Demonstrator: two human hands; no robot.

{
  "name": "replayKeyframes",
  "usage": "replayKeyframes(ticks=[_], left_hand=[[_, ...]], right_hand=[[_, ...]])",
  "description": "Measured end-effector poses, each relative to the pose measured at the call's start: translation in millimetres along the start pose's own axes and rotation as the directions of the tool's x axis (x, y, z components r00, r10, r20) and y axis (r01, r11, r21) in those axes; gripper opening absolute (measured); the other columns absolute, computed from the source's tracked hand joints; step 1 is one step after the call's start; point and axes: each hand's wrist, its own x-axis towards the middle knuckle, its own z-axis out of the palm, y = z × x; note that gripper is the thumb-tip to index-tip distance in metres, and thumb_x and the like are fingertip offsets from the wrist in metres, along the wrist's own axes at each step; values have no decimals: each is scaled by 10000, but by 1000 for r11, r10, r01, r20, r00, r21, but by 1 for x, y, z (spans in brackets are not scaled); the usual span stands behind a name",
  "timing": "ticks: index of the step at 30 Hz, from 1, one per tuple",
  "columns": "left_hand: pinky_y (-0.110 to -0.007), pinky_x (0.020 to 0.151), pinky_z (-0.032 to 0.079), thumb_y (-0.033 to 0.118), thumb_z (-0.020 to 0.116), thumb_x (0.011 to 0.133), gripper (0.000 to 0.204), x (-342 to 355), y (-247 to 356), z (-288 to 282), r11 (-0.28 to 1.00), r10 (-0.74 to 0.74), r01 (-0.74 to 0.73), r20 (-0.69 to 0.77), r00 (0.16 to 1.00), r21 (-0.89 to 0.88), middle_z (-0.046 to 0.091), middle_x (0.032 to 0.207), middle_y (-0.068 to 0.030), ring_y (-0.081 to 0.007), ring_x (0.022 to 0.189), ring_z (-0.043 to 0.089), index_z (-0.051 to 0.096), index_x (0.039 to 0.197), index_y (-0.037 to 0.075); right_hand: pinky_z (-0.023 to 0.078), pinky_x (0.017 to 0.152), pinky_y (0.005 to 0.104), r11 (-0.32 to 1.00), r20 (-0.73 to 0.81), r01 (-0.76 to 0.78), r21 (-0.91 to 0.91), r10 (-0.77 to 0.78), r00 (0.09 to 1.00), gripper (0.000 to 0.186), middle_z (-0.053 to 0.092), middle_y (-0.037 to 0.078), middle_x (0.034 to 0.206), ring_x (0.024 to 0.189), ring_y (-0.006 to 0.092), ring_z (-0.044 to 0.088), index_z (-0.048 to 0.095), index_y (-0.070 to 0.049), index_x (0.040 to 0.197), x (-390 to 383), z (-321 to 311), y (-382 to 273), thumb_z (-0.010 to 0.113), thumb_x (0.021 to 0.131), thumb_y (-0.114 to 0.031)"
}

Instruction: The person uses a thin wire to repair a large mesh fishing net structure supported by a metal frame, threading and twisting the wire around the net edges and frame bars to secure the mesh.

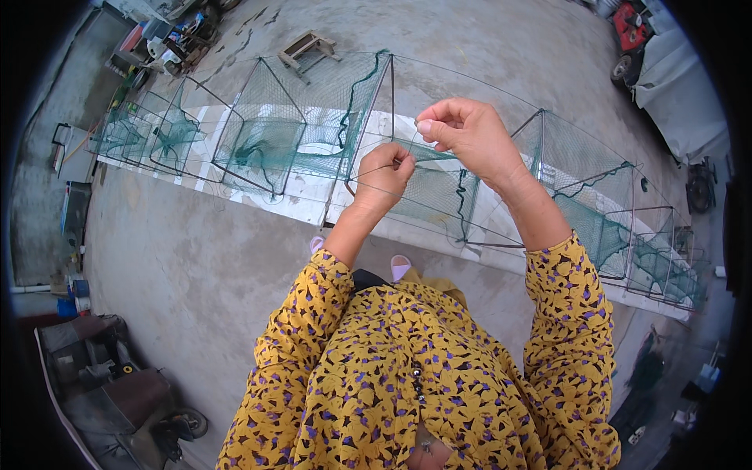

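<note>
This place seems to be a yard, probably of a home. Grey concrete floor point(196, 258) spreads around the hands. Far left of the left hand point(385, 174) stands a stained wall point(47, 188), and nearer the body a small vehicle point(125, 403) is parked. Beyond the right hand point(472, 133) is a red vehicle point(629, 33); beyond both, a wooden stool point(304, 45).

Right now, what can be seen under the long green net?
A white surface lies under the green net, showing through the mesh and along its near edge. The left hand and right hand cover parts of both; what lies behind them cannot be seen.
</note>
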Motion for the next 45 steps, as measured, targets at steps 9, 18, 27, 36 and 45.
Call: replayKeyframes(ticks=[9, 18, 27, 36, 45], left_hand=[[-250, 455, 410, 120, 452, 864, 157, -3, 2, 16, 762, -423, 431, 132, 896, -483, 592, 735, -96, -129, 509, 567, 493, 843, -31], [-212, 485, 410, 160, 431, 894, 194, 1, 18, 8, 673, -488, 533, 233, 841, -513, 600, 853, -107, -119, 565, 568, 497, 853, -19], [-207, 486, 421, 145, 495, 868, 169, 2, 15, 9, 743, -465, 487, 169, 869, -460, 608, 800, -90, -121, 578, 590, 529, 854, -20], [-212, 504, 417, 154, 623, 802, 166, -7, 2, 18, 867, -336, 199, -240, 911, -457, 583, 658, -26, -71, 530, 482, 598, 792, -10], [-175, 487, 369, 182, 547, 870, 153, -4, 12, 20, 688, -378, 183, -131, 916, -702, 543, 720, 10, -39, 533, 431, 531, 852, 31]], right_hand=[[447, 545, 241, 835, -48, -127, -535, 120, 992, 81, 622, 56, 657, 565, 104, 588, 611, -27, 829, -5, 17, 45, 580, 761, -58], [456, 645, 362, 824, -167, -242, -512, 181, 969, 103, 626, 105, 718, 733, 271, 605, 609, -76, 796, -6, 21, 50, 600, 714, -138], [465, 628, 379, 780, -221, -243, -576, 138, 965, 101, 622, 112, 721, 728, 286, 605, 606, -81, 785, -4, 30, 49, 602, 699, -134], [471, 610, 398, 516, -103, 53, -855, -269, 958, 143, 626, 118, 741, 739, 283, 607, 634, -92, 784, -10, 43, 35, 607, 735, -224], [443, 598, 313, 858, -104, -168, -486, 134, 985, 206, 625, 59, 759, 681, 196, 591, 630, -78, 800, 6, 11, 39, 586, 746, -271]])
